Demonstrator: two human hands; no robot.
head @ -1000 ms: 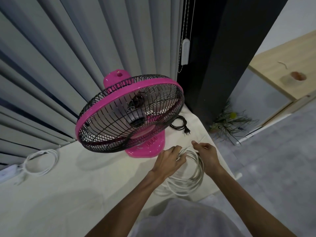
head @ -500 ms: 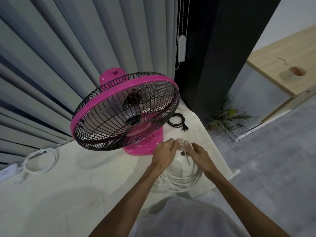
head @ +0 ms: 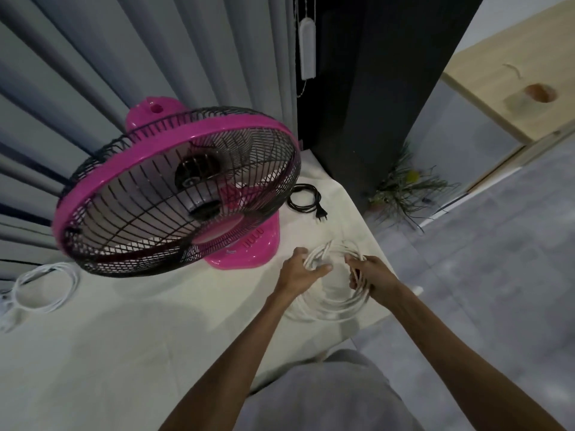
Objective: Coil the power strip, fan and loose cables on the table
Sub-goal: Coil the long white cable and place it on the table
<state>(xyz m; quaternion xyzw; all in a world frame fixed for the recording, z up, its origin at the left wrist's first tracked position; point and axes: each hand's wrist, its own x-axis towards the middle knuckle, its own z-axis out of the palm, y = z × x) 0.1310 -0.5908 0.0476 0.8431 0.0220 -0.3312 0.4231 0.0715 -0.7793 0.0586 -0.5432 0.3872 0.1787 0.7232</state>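
A white cable coil lies near the table's right corner, and both my hands grip it. My left hand pinches its left side and my right hand holds its right side. The pink fan with a black grille stands behind them, tilted toward me. Its black cord lies coiled beside the base, plug end out. At the far left, the power strip's white cord sits coiled, with the strip only partly in view.
The table has a pale cloth; its right edge drops to a grey floor. Grey curtains hang behind, a dark pillar stands at the corner, and a small plant sits on the floor.
My hands have spread apart from meeting at the top of the white coil, each now gripping one side of it. The view has shifted slightly.
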